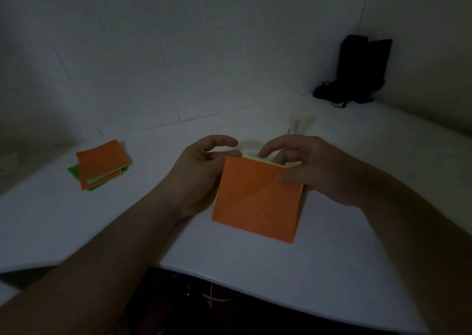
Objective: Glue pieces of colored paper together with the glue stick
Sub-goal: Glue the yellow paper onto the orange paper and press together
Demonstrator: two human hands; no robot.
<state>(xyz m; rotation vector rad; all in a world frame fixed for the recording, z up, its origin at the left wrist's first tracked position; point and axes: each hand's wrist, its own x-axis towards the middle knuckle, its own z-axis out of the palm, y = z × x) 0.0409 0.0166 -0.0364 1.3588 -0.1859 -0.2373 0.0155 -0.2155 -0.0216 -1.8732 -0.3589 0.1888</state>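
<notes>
- orange sheet (256, 199) held above the white table (357, 245), square, creased diagonally, a pale yellow sheet (258, 159) peeking past its top edge
- left hand (201, 174) grips its left edge
- right hand (311, 171) pinches its right side, thumb on top
- paper pile (102, 166) well apart, left

Head view, dim and underexposed; white table (332, 245) renders grey. Corners fall to heavy vignette. Soft overall focus, fine grain. Wide-angle bowing along tiled wall (153, 54) joints and table edge. Orange paper (255, 202) is the brightest tone. Black object (357, 71) in far corner lacks detail. No glare.
</notes>
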